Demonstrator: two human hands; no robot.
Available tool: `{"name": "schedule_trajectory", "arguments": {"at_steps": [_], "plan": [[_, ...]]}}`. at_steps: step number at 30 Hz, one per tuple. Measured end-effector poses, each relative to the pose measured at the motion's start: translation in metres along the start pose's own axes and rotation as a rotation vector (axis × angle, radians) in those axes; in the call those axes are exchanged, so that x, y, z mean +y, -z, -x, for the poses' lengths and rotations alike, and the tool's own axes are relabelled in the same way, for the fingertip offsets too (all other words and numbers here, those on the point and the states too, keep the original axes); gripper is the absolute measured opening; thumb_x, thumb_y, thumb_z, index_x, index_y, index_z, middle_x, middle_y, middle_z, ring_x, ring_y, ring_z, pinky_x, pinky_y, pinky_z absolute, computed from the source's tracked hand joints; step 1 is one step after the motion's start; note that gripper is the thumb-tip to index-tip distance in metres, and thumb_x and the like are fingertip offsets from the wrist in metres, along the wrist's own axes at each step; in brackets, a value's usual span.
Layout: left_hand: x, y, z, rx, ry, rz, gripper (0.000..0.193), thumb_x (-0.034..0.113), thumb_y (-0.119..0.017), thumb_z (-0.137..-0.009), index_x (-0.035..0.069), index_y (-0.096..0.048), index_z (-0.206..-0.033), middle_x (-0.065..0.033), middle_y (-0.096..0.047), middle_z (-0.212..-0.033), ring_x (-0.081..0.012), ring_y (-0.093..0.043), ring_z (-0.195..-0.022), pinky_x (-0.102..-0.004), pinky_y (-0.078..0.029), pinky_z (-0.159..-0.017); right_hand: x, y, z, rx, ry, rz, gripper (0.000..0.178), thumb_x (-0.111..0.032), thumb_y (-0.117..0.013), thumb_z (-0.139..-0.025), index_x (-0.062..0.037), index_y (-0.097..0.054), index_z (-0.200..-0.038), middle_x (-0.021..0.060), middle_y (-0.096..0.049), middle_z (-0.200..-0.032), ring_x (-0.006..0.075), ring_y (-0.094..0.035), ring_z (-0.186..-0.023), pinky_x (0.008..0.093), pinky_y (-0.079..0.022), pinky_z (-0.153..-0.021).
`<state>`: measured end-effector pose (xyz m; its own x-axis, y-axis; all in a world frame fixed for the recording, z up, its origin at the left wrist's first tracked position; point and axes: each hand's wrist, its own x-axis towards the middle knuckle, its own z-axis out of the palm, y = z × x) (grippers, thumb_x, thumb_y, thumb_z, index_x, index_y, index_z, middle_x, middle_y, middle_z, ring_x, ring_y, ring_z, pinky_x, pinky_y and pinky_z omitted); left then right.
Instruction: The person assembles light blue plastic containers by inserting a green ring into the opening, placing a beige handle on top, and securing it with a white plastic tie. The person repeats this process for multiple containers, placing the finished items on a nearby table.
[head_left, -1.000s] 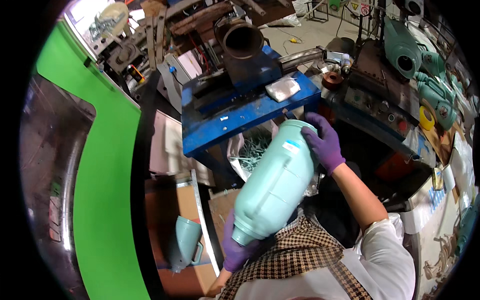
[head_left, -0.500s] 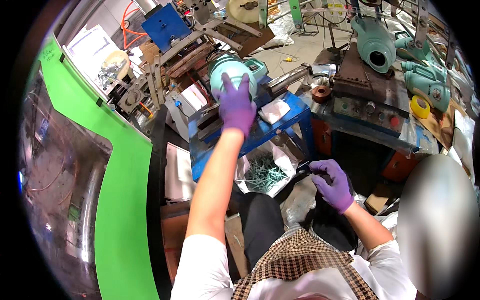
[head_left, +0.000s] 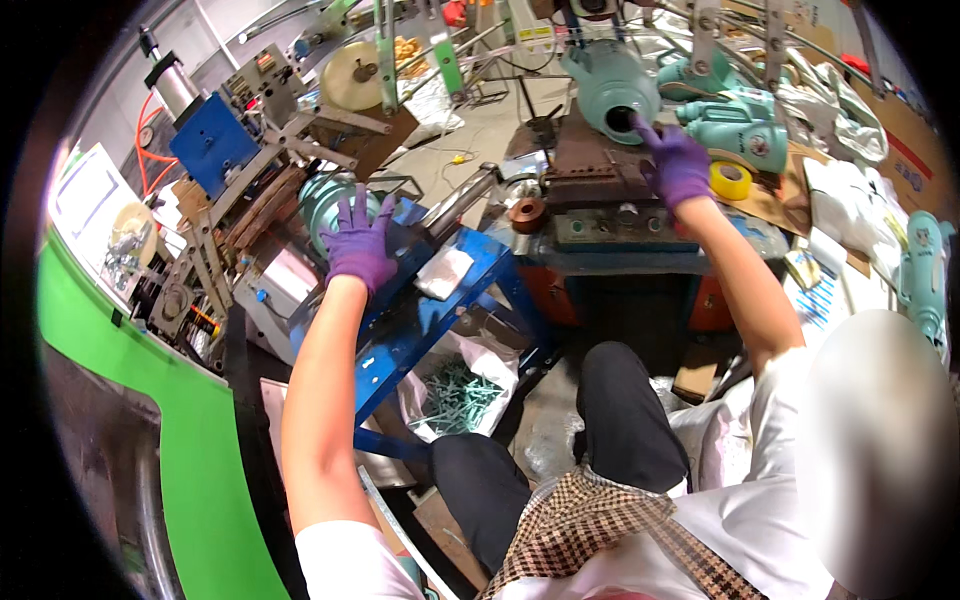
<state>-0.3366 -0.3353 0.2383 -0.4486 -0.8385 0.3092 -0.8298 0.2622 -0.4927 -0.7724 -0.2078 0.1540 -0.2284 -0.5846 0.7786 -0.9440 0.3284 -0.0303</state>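
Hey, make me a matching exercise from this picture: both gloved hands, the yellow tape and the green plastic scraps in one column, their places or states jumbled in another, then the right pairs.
Column one
1. Purple-gloved left hand
2. Purple-gloved right hand
3. Ring-shaped yellow tape roll
4. Thin green plastic scraps

Column two
A. Just right of a gloved hand
B. Inside an open white bag
C. Fingers spread over a pale green plastic vessel
D. At the dark mouth of a pale green plastic jug

Pairs: 1-C, 2-D, 3-A, 4-B

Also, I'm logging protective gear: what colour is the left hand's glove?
The left hand wears a purple glove, best seen in the head view.
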Motion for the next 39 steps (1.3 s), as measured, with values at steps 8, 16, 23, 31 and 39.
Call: {"name": "schedule_trajectory", "arguments": {"at_steps": [8,16,23,31,39], "plan": [[0.102,0.041,0.137,0.716,-0.522,0.780,0.088,0.034,-0.079,-0.078,0.019,-0.035,-0.153,-0.0242,-0.032,-0.155,-0.0448,-0.037,-0.139,-0.0546,-0.029,-0.114,-0.027,0.086,0.024,0.099,0.424,-0.212,0.013,-0.031,-0.073,-0.075,-0.0194,-0.072,-0.080,0.0099,-0.064,-0.070,0.0299,-0.067,-0.066,0.0438,-0.052,-0.056],[0.129,0.100,0.208,0.628,-0.483,1.579,0.046,0.039,-0.056,-0.094,0.005,-0.053,-0.125,-0.0239,-0.053,-0.136,-0.0338,-0.053,-0.125,-0.0466,-0.044,-0.105,-0.094,0.262,0.161,0.125,0.408,-1.316,0.044,-0.034,-0.076,-0.077,-0.0102,-0.060,-0.110,0.0098,-0.065,-0.095,0.0297,-0.065,-0.084,0.0419,-0.053,-0.074],[0.067,0.010,0.174,0.019,0.092,1.794,0.058,0.043,-0.051,-0.096,0.000,-0.052,-0.135,-0.0175,-0.061,-0.125,-0.0271,-0.062,-0.113,-0.0412,-0.053,-0.095,0.209,0.232,0.318,0.154,-0.581,-0.033,0.036,-0.014,-0.073,-0.087,-0.0061,-0.064,-0.121,0.0132,-0.069,-0.110,0.0255,-0.069,-0.098,0.0352,-0.055,-0.082],[0.149,-0.107,0.141,-0.338,0.076,1.986,0.041,0.035,-0.051,-0.103,0.000,-0.064,-0.120,-0.0110,-0.063,-0.114,-0.0190,-0.060,-0.100,-0.0335,-0.047,-0.093,0.402,0.264,0.412,-0.746,-1.292,0.620,0.035,-0.016,-0.062,-0.077,0.0009,-0.074,-0.106,0.0244,-0.071,-0.106,0.0356,-0.070,-0.103,0.0450,-0.056,-0.087],[0.166,-0.189,0.124,-0.461,0.026,1.989,0.049,0.042,-0.048,-0.102,0.001,-0.058,-0.127,-0.0152,-0.064,-0.118,-0.0235,-0.064,-0.104,-0.0361,-0.052,-0.093,0.497,0.328,0.312,-1.828,-1.066,-0.003,0.010,-0.008,-0.069,-0.083,0.0006,-0.072,-0.085,0.0121,-0.071,-0.083,0.0208,-0.068,-0.075,0.0375,-0.055,-0.067]]}}
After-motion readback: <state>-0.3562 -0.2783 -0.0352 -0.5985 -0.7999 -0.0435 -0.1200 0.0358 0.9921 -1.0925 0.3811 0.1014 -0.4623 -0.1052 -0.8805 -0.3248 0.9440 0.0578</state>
